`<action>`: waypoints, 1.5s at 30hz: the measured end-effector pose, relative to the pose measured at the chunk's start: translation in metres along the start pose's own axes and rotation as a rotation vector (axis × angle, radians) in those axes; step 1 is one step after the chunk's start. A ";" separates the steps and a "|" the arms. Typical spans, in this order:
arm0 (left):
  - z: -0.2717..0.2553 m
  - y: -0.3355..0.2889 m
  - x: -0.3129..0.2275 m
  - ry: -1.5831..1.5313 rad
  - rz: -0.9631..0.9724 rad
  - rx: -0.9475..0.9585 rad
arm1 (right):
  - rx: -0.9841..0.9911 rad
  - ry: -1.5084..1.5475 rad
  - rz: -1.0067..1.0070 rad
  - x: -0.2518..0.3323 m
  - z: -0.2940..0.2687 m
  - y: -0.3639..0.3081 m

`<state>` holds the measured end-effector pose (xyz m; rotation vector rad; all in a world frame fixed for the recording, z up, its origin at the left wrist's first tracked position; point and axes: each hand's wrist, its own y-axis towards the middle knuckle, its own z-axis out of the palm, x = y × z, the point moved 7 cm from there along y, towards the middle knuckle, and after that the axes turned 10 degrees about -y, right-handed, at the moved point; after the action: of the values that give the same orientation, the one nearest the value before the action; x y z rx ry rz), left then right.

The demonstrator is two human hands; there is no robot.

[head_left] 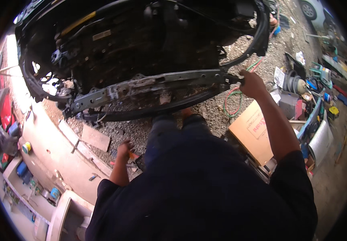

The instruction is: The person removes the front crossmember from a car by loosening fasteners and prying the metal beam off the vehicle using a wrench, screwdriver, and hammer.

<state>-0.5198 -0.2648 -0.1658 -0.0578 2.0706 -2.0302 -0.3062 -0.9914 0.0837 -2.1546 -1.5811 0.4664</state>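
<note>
In front of me stands a stripped car front, its engine bay [141, 48] open and dark. A grey metal crossbar [153, 81] spans it, with a black curved lower bar [157, 109] below. My right hand [252, 84] is closed at the crossbar's right end, beside a dark bracket [231, 79]; what its fingers hold, if anything, is hard to make out. My left hand [123, 150] hangs low beside my left leg, its fingers closed on a small tool with an orange handle [132, 155]. The tool's far end is unclear.
Gravel [209, 105] lies under the car front. On the right are a cardboard box [253, 132], red and green hoses [233, 102] and a heap of tools and parts [298, 86]. A large pale board [57, 148] and an open cabinet [67, 213] lie at left.
</note>
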 end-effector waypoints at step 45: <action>0.075 -0.053 -0.118 0.662 0.281 0.137 | -0.156 0.211 -0.090 0.020 0.023 -0.180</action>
<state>-0.3978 -0.3175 -0.0965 0.9922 2.0910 -2.1833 -0.4584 -0.9221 0.1576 -2.1526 -1.6321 0.0853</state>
